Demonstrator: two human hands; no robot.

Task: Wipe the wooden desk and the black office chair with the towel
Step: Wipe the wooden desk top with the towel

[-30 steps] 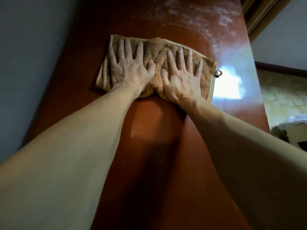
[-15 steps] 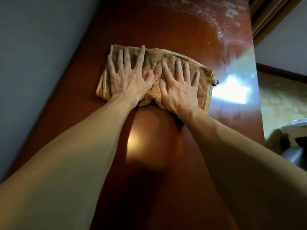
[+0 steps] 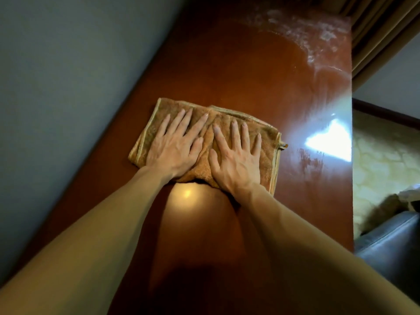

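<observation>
Here, left hand (image 3: 173,151) and right hand (image 3: 236,160), spread flat, press towel (image 3: 270,142) to counter (image 3: 227,69); far dust (image 3: 306,26) risks being missed.

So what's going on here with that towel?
A person is wiping the wooden desk. The left hand and right hand press flat, side by side, on a folded brown towel lying on it. The far end looks whitish and dusty, not yet wiped. Nobody is touching the black chair at the right.

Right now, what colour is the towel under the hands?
Golden brown with a paler edge trim, in the head view: towel.
</observation>
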